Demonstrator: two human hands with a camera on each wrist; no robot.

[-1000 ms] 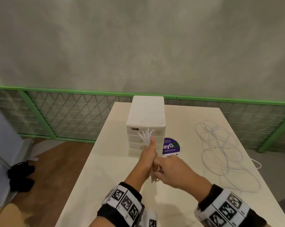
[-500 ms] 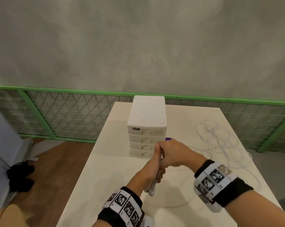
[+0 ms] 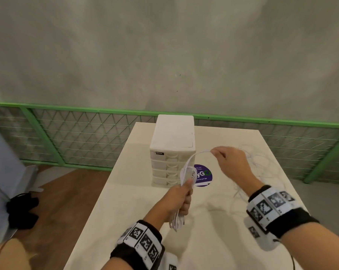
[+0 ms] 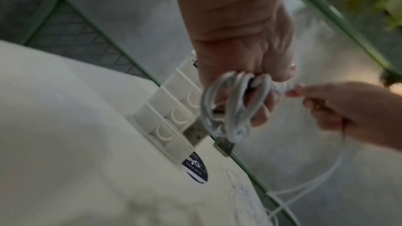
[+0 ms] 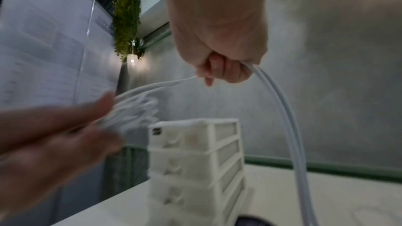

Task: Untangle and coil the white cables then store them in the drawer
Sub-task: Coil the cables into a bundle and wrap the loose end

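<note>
The left hand [image 3: 181, 197] is closed in a fist around a coil [image 4: 230, 102] of white cable, thumb pressed on top. Loops stick out above the fist and more hang below it, and two USB plugs [image 4: 195, 134] dangle from the bundle in the left wrist view. The coil is held in the air over the table [image 3: 137, 211], just in front of the drawer unit [image 3: 173, 149].

From the top of the coil a free strand [image 3: 198, 153] arcs up and to the right into the right hand [image 3: 232, 164], whose fingertips [image 3: 215, 152] pinch it, with the other fingers curled in. In the right wrist view the cable [image 5: 289, 118] passes through that hand and falls away in a long curve toward the table.

Behind and under the right hand a loose tangle [image 3: 262, 166] of thin white cable lies spread on the right side of the table. A round purple sticker [image 3: 202, 176] lies flat on the table, just right of the foot of the drawer unit. All the drawers look closed. Beyond the table runs a green mesh fence [image 3: 77, 137] below a grey wall [image 3: 164, 55].
</note>
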